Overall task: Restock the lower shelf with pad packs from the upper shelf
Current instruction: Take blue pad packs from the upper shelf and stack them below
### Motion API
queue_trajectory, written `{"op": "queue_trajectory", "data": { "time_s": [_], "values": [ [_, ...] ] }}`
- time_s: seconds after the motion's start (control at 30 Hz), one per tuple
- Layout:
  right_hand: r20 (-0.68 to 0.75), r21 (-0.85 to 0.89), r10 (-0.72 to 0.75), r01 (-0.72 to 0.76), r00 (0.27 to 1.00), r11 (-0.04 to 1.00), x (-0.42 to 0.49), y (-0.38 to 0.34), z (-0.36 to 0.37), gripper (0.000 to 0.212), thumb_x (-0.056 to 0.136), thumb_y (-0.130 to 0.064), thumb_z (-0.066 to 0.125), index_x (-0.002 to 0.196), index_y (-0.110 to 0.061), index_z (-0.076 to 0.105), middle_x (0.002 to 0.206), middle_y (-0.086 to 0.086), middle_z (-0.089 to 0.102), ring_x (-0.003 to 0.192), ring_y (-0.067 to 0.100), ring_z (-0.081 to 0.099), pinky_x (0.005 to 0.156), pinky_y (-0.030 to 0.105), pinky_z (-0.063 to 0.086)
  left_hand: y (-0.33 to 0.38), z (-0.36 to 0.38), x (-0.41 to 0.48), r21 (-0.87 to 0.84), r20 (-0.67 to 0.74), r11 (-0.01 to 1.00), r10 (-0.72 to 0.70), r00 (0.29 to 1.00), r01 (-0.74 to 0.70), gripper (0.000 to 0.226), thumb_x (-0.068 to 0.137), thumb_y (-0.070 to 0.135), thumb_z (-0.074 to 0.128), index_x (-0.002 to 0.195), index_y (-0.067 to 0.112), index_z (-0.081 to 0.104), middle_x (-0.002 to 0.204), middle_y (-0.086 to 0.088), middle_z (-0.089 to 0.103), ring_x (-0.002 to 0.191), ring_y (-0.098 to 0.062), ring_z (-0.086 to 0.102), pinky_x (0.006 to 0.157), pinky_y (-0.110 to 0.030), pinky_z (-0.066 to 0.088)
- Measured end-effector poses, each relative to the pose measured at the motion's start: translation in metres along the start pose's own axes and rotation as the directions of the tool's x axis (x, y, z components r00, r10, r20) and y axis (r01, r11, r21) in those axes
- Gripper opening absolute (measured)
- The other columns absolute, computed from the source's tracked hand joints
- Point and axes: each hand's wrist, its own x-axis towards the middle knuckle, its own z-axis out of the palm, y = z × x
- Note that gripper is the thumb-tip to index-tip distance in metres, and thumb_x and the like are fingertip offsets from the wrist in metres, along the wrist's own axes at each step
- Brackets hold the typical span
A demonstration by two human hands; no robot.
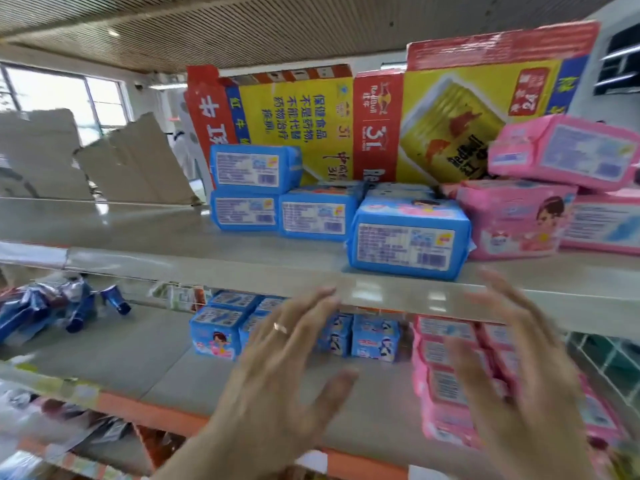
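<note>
Evidently both hands were poised for a two-sided pickup: the left hand [287, 368] and right hand [519, 375] hung below the rectangular blue plastic-wrapped pad pack [410, 237], one to each side of it, each grip released, fingers spread, holding nothing and not touching it. That pack sat at the front edge of the grey upper shelf [207, 268], probably the easiest to reach; more blue packs [254, 192] stood behind and left of it, soft pink pad packs [512, 220] just right of it. Beneath it, the grey lower shelf [138, 358] carried small blue packs [214, 334] with bare room beside them, likely its destination.
</note>
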Motion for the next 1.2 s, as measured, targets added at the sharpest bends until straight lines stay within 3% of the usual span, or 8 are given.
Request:
{"op": "queue_trajectory", "data": {
  "time_s": [0.17, 0.33, 0.43, 0.53, 0.7, 0.8, 0.93, 1.2],
  "values": [
    [-0.064, 0.109, 0.461, -0.453, 0.885, 0.885, 0.091, 0.019, 0.0, 0.017, 0.095, -0.043, 0.061, 0.108, -0.033, 0.058, 0.1, -0.019, 0.061, 0.101, 0.011, 0.062, 0.085, 0.02, 0.046, -0.007, 0.013, 0.103, -0.176, 0.033, 0.925, -0.336, 0.941, 0.336, 0.07, 0.09, 0.071, 0.033, 0.14, 0.024, 0.048, 0.137, 0.007, 0.057, 0.122, -0.012, 0.056, 0.099, -0.035, 0.045],
    [0.116, 0.007, 0.67, -0.675, 0.733, 0.738, 0.129, 0.033, 0.025, 0.043, 0.101, -0.049, 0.045, 0.073, -0.021, 0.062, 0.077, -0.012, 0.063, 0.073, 0.0, 0.058, 0.066, 0.027, 0.043, -0.026, 0.033, 0.179, -0.183, 0.444, 0.708, -0.559, 0.7, 0.682, 0.076, 0.099, 0.066, 0.028, 0.128, 0.003, 0.059, 0.129, -0.022, 0.059, 0.114, -0.035, 0.059, 0.098, -0.044, 0.045],
    [0.092, 0.07, 0.614, -0.621, 0.784, 0.781, 0.12, 0.027, 0.032, 0.037, 0.101, -0.043, 0.05, 0.075, -0.024, 0.068, 0.076, -0.008, 0.073, 0.071, 0.006, 0.068, 0.062, 0.028, 0.049, -0.022, 0.037, 0.181, -0.29, 0.421, 0.694, -0.526, 0.739, 0.659, 0.057, 0.101, 0.055, 0.042, 0.066, 0.011, 0.052, 0.064, -0.001, 0.057, 0.058, -0.013, 0.055, 0.063, -0.032, 0.042],
    [0.069, 0.286, 0.53, -0.526, 0.845, 0.801, 0.108, 0.013, 0.022, 0.021, 0.1, -0.027, 0.055, 0.087, -0.035, 0.069, 0.081, -0.02, 0.075, 0.079, 0.001, 0.071, 0.069, 0.025, 0.055, -0.012, 0.022, 0.159, -0.432, 0.304, 0.711, -0.465, 0.831, 0.555, 0.057, 0.1, 0.044, 0.055, 0.057, 0.006, 0.054, 0.036, 0.012, 0.038, 0.037, -0.007, 0.037, 0.045, -0.022, 0.03],
    [0.005, 0.488, 0.407, -0.358, 0.913, 0.796, 0.07, -0.024, -0.004, 0.028, 0.095, -0.017, 0.064, 0.122, -0.024, 0.06, 0.103, -0.019, 0.074, 0.1, 0.0, 0.069, 0.082, 0.015, 0.053, 0.017, -0.005, 0.098, -0.665, 0.1, 0.675, -0.346, 0.933, 0.321, 0.015, 0.099, 0.031, 0.062, 0.104, 0.02, 0.07, 0.084, 0.011, 0.074, 0.076, -0.003, 0.067, 0.067, -0.02, 0.05],
    [0.032, 0.552, 0.381, -0.334, 0.924, 0.764, 0.019, -0.026, -0.007, 0.058, 0.089, -0.024, 0.071, 0.141, -0.017, 0.047, 0.126, -0.008, 0.068, 0.115, 0.01, 0.065, 0.093, 0.026, 0.054, 0.033, -0.007, 0.038, -0.78, 0.04, 0.568, -0.374, 0.926, 0.263, 0.031, 0.096, 0.016, 0.062, 0.127, 0.018, 0.06, 0.115, 0.004, 0.074, 0.106, -0.014, 0.07, 0.09, -0.038, 0.056],
    [0.227, 0.592, 0.35, -0.414, 0.909, 0.691, -0.066, -0.013, 0.011, 0.076, 0.08, -0.045, 0.076, 0.146, -0.02, 0.048, 0.142, 0.0, 0.052, 0.127, 0.025, 0.058, 0.102, 0.034, 0.05, 0.041, 0.011, -0.054, -0.726, -0.015, 0.599, -0.504, 0.863, 0.338, 0.05, 0.085, 0.026, 0.068, 0.133, 0.018, 0.057, 0.122, 0.007, 0.07, 0.118, -0.014, 0.064, 0.099, -0.038, 0.051],
    [0.47, 0.539, 0.424, -0.632, 0.774, 0.556, -0.17, 0.0, 0.043, 0.066, 0.078, -0.006, 0.07, 0.141, -0.011, 0.053, 0.147, 0.001, 0.053, 0.136, 0.026, 0.051, 0.107, 0.031, 0.045, 0.033, 0.029, -0.149, -0.55, 0.099, 0.597, -0.648, 0.756, 0.584, 0.048, 0.083, 0.025, 0.074, 0.129, 0.026, 0.06, 0.107, 0.023, 0.071, 0.099, 0.007, 0.064, 0.083, -0.015, 0.052]
  ]
}}
